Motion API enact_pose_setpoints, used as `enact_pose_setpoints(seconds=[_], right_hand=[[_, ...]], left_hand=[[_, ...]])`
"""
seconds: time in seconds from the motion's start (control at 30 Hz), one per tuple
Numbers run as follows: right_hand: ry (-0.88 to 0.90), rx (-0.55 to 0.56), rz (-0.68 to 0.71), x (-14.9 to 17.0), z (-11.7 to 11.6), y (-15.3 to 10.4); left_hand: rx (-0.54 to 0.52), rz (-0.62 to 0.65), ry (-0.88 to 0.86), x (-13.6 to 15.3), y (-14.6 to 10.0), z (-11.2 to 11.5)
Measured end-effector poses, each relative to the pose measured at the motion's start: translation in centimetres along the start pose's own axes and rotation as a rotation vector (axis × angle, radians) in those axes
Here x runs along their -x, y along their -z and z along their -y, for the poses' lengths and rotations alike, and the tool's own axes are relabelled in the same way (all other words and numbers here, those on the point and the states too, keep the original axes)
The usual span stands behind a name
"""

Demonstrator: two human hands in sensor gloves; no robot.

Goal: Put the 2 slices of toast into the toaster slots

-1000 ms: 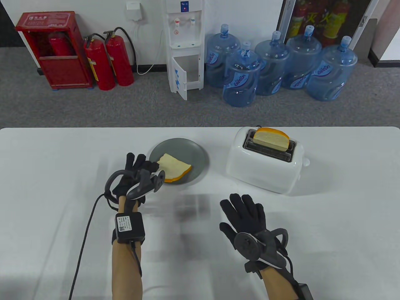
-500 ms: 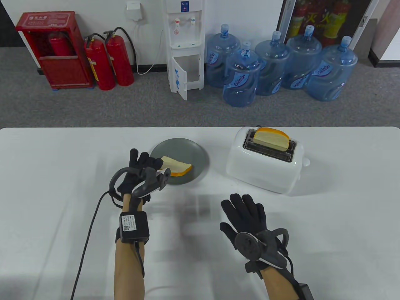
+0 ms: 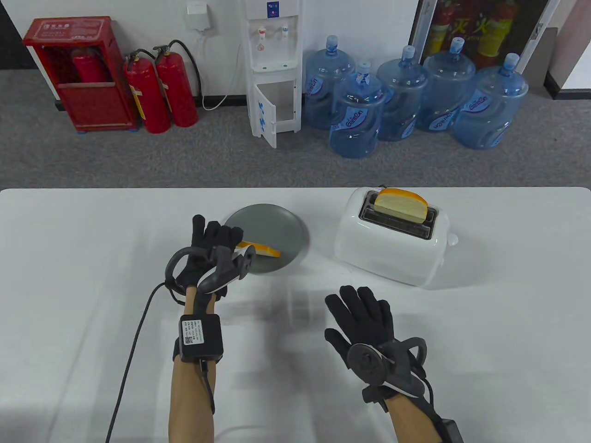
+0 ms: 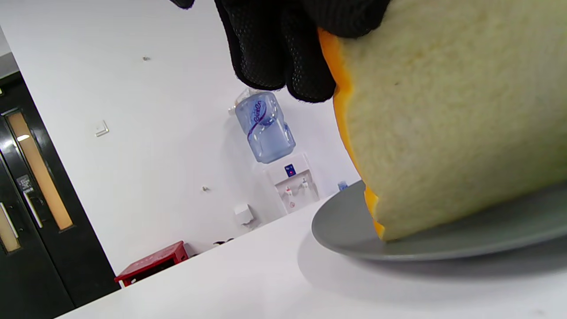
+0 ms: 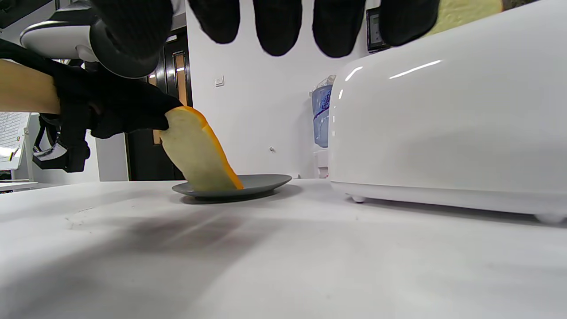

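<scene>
A white toaster (image 3: pixel 392 242) stands at the table's right, with one slice of toast (image 3: pixel 401 203) upright in its far slot. My left hand (image 3: pixel 210 247) grips the second slice (image 3: pixel 265 250) at its top edge. That slice (image 5: pixel 198 153) is tipped up steeply, its lower end still on the grey plate (image 3: pixel 281 224). In the left wrist view my fingers (image 4: pixel 283 53) curl over the slice (image 4: pixel 452 115) above the plate (image 4: pixel 350 230). My right hand (image 3: pixel 360 314) rests flat on the table in front of the toaster (image 5: pixel 447 119), fingers straight, holding nothing.
A black cable (image 3: pixel 131 341) trails from my left wrist toward the table's front edge. Beyond the table's far edge stand a water dispenser (image 3: pixel 272 69), several blue water bottles (image 3: pixel 355 120) and red fire extinguishers (image 3: pixel 161 92).
My left hand has closed on the slice on the plate and tipped it from lying flat to nearly upright. The right hand and the toaster have not moved.
</scene>
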State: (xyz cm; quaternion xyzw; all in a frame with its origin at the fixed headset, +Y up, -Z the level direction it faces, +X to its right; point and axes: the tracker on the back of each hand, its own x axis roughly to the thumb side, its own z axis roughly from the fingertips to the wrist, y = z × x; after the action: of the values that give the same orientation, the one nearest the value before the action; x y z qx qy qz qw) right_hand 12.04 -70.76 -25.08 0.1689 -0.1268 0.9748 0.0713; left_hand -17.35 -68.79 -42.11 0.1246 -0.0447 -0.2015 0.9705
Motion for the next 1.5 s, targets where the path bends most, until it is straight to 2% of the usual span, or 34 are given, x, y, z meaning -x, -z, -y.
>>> enact_pose_setpoints(seconds=[0.27,0.5,0.87,1.0,1.23,1.5], right_hand=[[0.02,0.006,-0.018,0.6,0.0,-0.1],[0.027,0.007,-0.015,0.6,0.0,-0.1],[0.063,0.023,0.015,-0.2,0.4,-0.3],[0.074,0.033,0.024,-0.4,0.5,-0.5],[0.083,0.039,0.037,-0.7,0.6,-0.6],[0.116,0.08,0.052,-0.6,1.4,-1.0]], left_hand=[[-0.019,-0.016,0.002,0.8,-0.6,-1.5],[-0.043,-0.019,-0.017,2.2,-2.2,-2.8],[-0.106,-0.013,-0.174,4.4,-6.6,-5.1],[-0.142,0.011,-0.155,4.7,-8.3,-5.9],[-0.2,0.041,-0.178,4.7,-10.8,-7.1],[-0.217,0.131,-0.17,2.4,-14.0,-8.3]])
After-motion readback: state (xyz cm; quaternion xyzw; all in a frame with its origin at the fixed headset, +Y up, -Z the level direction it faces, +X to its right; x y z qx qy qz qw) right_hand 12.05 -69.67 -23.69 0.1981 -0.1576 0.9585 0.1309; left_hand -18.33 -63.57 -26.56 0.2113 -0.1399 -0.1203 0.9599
